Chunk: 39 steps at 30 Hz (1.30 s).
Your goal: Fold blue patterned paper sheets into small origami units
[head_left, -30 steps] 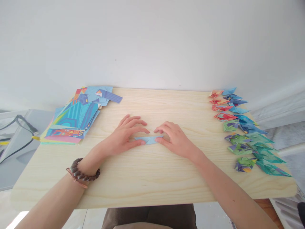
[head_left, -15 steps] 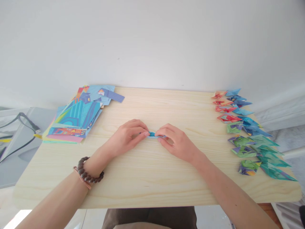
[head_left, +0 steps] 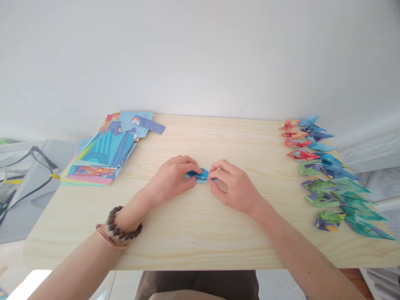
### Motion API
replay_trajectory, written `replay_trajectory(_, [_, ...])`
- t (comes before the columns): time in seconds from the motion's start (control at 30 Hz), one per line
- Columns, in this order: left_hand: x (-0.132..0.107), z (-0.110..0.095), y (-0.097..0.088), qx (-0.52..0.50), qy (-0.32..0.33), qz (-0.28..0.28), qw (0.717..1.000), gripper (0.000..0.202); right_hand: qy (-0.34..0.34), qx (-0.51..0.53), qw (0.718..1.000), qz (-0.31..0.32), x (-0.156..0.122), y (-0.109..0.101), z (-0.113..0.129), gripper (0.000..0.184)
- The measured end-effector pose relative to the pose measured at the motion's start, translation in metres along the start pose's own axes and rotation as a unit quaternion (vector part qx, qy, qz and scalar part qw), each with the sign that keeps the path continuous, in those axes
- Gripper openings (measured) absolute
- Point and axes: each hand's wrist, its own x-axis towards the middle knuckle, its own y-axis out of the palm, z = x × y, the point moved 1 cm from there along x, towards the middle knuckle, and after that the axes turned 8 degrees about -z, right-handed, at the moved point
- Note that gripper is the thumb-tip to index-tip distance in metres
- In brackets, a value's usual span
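Note:
Between my two hands, at the middle of the wooden table (head_left: 193, 233), is a small piece of folded blue origami paper (head_left: 202, 175). My left hand (head_left: 175, 177) pinches its left end between thumb and fingers. My right hand (head_left: 229, 183) grips the right end with its fingertips, the thumb below and the fingers curled over. Both ends of the paper are partly hidden by my fingers; its blue patterned middle shows in the gap.
On the left of the table lies a pile of printed coloured paper (head_left: 106, 152). Along the right edge stand rows of folded paper pieces: red ones (head_left: 303, 156), blue ones (head_left: 339, 171) and green ones (head_left: 323, 199). A black cable (head_left: 42, 156) runs beside the left edge. A wall rises behind.
The blue paper has turned so more of its patterned face shows, and it looks wider. My left fingers have shifted slightly right and over it. The view has moved a little.

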Motion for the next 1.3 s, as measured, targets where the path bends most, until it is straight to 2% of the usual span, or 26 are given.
replay_trajectory(0.17, [0.017, -0.013, 0.000, 0.104, -0.053, 0.034, 0.993, 0.019, 0.069, -0.050, 0.996, -0.038, 0.005, 0.003, -0.001, 0.014])
replay_trajectory(0.23, [0.025, -0.019, -0.001, 0.150, -0.081, 0.053, 0.984, 0.019, 0.091, -0.069, 0.993, -0.035, 0.007, 0.002, -0.001, 0.011])
replay_trajectory(0.33, [0.033, -0.026, 0.000, 0.185, -0.091, 0.080, 0.975, 0.021, 0.116, -0.090, 0.989, -0.022, 0.011, -0.001, -0.002, 0.011])
replay_trajectory(0.47, [0.037, -0.026, 0.003, 0.171, -0.068, 0.092, 0.979, 0.022, 0.126, -0.119, 0.985, 0.016, 0.021, -0.005, -0.003, 0.011])
replay_trajectory(0.63, [0.028, -0.015, 0.002, 0.136, -0.066, 0.024, 0.988, 0.018, 0.112, -0.119, 0.984, 0.078, 0.032, -0.007, 0.001, 0.016])
replay_trajectory(0.73, [0.023, -0.012, 0.001, 0.123, -0.072, 0.000, 0.990, 0.016, 0.116, -0.107, 0.985, 0.074, 0.033, -0.006, 0.002, 0.022])
replay_trajectory(0.93, [0.020, -0.008, 0.006, 0.106, -0.041, -0.010, 0.993, 0.015, 0.106, -0.149, 0.982, 0.054, 0.031, 0.001, 0.011, 0.026])
replay_trajectory(1.03, [0.021, -0.006, 0.009, 0.094, -0.036, -0.009, 0.995, 0.016, 0.123, -0.173, 0.976, 0.047, 0.031, 0.004, 0.015, 0.027])
replay_trajectory(1.13, [0.021, -0.005, 0.009, 0.095, -0.053, -0.002, 0.994, 0.016, 0.138, -0.172, 0.975, 0.041, 0.030, 0.005, 0.015, 0.027])
replay_trajectory(1.3, [0.021, -0.011, 0.001, 0.077, -0.097, 0.030, 0.992, 0.014, 0.123, -0.098, 0.987, 0.046, 0.025, 0.001, 0.007, 0.016])
